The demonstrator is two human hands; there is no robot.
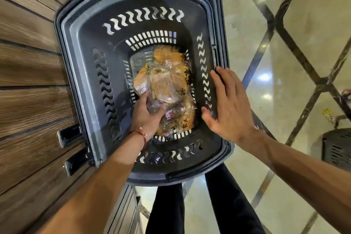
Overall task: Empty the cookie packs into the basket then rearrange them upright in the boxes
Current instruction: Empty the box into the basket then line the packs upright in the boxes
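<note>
Two bare forearms [106, 186] reach into the basket [79, 30], left hand [144, 118] gripping some of the cookie packs [167, 81] piled on the basket floor, right hand [228, 104] flat with straight fingers at the basket's right wall; emptying looks done, upright boxing not yet begun, no boxes visible.

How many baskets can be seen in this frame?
2. One large basket straight below the camera, holding the cookie packs; a second basket on the floor at the right edge, partly cut off. Others may lie outside the frame.
</note>
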